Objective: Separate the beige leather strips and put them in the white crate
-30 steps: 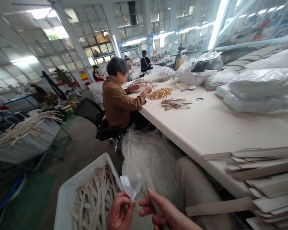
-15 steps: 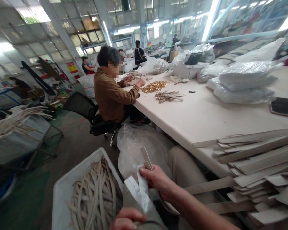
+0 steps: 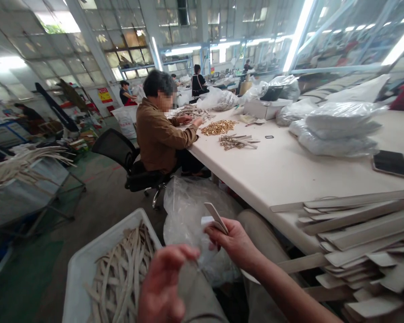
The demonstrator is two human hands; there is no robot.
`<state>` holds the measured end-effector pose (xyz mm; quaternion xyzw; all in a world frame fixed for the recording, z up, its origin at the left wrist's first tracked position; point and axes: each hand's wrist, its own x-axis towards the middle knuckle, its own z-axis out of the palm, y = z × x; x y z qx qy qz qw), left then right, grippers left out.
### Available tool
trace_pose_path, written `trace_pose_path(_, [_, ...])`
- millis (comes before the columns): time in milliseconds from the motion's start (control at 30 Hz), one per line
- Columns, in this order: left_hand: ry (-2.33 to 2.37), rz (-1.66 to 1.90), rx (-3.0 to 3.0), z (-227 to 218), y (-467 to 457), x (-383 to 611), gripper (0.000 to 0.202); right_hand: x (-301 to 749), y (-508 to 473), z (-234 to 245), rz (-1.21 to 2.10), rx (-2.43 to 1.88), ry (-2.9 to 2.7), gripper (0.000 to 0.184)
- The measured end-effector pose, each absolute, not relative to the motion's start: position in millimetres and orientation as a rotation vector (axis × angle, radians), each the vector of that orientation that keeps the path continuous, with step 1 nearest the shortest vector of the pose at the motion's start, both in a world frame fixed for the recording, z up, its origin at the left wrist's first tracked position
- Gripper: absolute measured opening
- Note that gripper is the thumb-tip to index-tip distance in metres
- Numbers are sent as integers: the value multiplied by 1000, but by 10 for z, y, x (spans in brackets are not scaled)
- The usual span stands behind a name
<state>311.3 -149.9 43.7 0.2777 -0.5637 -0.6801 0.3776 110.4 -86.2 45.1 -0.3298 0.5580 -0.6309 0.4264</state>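
Observation:
My right hand [image 3: 235, 244] is closed on the upper end of a beige strap [image 3: 216, 216] together with a scrap of white paper [image 3: 207, 221], held up over my lap. My left hand [image 3: 161, 285] is lower and nearer the camera, blurred, with its fingers curled beside the wide lower part of the same strap [image 3: 200, 296]. A white tray [image 3: 87, 269] holding several more beige straps [image 3: 124, 273] sits just left of my hands.
A crumpled clear plastic bag [image 3: 188, 202] lies ahead of my hands. The white table [image 3: 283, 170] on the right carries a stack of beige strips [image 3: 363, 233], a phone [image 3: 392, 163], filled plastic bags [image 3: 340, 130] and gold hardware [image 3: 218, 128]. A seated co-worker [image 3: 158, 134] works there.
My left hand has risen from the bottom edge toward the right hand. The right hand has tilted the strap end rightward, and the white paper strip now hangs shorter.

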Motion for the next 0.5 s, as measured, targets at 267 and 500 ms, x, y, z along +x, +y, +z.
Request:
trace_pose_path(267, [-1288, -2108, 967, -60, -1372, 2568, 46, 1042, -1054, 360, -1561, -770, 1522, 32])
trace_pose_path(500, [-1144, -2161, 1089, -254, -1244, 2846, 66, 868, -1216, 76, -1557, -612, 1616, 22])
